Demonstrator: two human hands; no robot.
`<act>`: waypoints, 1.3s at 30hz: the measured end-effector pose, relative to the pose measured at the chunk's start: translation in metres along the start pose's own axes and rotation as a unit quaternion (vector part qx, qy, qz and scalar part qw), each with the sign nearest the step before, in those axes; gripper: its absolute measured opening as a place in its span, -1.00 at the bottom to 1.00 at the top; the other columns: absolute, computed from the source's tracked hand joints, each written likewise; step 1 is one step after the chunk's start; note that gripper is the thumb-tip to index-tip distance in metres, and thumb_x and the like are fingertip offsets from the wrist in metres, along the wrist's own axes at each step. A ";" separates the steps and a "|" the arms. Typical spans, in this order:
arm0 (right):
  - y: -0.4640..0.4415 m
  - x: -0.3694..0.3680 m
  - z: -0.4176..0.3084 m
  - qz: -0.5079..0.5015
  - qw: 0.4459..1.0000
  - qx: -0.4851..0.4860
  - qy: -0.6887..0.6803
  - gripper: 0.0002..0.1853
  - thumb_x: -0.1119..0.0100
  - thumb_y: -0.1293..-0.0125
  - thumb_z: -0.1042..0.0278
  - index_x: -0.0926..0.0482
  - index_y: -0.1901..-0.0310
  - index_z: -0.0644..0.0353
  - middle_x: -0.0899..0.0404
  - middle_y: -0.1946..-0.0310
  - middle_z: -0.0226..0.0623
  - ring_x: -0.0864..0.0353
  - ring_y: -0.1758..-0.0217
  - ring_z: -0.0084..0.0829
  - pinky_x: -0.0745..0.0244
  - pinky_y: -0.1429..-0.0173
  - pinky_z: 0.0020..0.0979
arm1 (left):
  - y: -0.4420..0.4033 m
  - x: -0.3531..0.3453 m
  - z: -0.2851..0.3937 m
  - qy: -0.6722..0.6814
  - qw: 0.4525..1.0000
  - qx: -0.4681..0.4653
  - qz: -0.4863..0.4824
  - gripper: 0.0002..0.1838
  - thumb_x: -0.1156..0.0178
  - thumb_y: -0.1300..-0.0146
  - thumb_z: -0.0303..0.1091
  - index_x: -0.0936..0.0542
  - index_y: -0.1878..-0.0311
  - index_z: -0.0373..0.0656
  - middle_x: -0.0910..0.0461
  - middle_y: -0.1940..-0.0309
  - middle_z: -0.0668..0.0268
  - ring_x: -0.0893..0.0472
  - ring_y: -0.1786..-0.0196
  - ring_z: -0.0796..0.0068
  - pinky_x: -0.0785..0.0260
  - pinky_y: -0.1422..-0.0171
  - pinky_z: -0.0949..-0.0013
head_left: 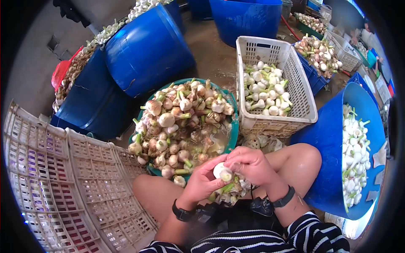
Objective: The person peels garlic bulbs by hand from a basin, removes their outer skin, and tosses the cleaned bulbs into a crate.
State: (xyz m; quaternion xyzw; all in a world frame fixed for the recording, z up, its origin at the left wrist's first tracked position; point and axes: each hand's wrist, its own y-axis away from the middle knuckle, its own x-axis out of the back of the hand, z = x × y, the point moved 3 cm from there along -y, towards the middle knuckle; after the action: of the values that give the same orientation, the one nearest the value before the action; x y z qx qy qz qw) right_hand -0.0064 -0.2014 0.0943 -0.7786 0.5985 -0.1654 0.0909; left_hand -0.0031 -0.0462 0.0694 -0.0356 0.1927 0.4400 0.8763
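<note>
A white garlic bulb (220, 170) sits between my two hands above my lap, its cut stem end facing me. My left hand (201, 180) is closed round the bulb from the left. On the other side my right hand (252, 165) pinches at the bulb with its fingers bent; the skin between these fingertips is too small to make out. Below the hands lie torn garlic leaves and peelings (230, 193). Just beyond my left hand is a round green basin (233, 128), heaped with unpeeled brownish garlic (166, 120) and holding some murky water.
A white plastic crate (276, 123) of peeled garlic stands ahead. At right is a blue tub (314, 147) holding white bulbs. Large blue barrels (147, 50) lean at the left, near white crates (42, 168). More garlic fills a blue crate (313, 74) behind.
</note>
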 end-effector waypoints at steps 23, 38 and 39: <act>-0.038 0.023 -0.006 -0.214 0.586 0.053 -0.780 -0.25 0.20 -0.17 -0.38 -0.25 -0.21 0.06 -0.36 -0.08 -0.02 -0.47 0.00 -0.07 -0.44 0.00 -0.07 | 0.021 0.083 -0.011 0.011 0.888 -0.141 0.438 -0.49 0.23 -0.38 -0.03 -0.23 -0.19 -0.25 -0.33 -0.10 0.14 -0.33 -0.16 0.31 -0.12 -0.26 0.27; -0.021 -0.094 0.230 0.096 0.912 -0.390 0.079 -0.77 0.03 -0.28 0.23 -0.54 0.32 0.20 -0.55 0.48 -0.23 -0.56 0.36 -0.31 -0.42 0.28 -0.36 | -0.007 0.115 -0.064 0.029 0.876 0.129 0.464 -0.59 0.07 -0.31 0.02 -0.40 0.03 -0.11 -0.46 0.24 0.41 -0.46 0.26 0.59 -0.29 0.23 0.55; -0.023 -0.088 0.178 0.089 0.935 -0.327 0.105 -0.77 0.05 -0.28 0.27 -0.54 0.37 0.21 -0.54 0.55 -0.21 -0.56 0.41 -0.30 -0.41 0.30 -0.36 | -0.014 0.112 -0.066 0.057 0.896 0.168 0.406 -0.54 0.11 -0.30 0.08 -0.39 0.00 -0.12 -0.47 0.27 0.42 -0.45 0.31 0.60 -0.26 0.29 0.58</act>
State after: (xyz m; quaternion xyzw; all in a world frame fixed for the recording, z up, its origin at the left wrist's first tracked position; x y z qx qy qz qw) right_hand 0.0600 -0.1203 -0.0765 -0.6867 0.6929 -0.0327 -0.2176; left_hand 0.0485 0.0148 -0.0340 0.1691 0.3111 0.7161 0.6016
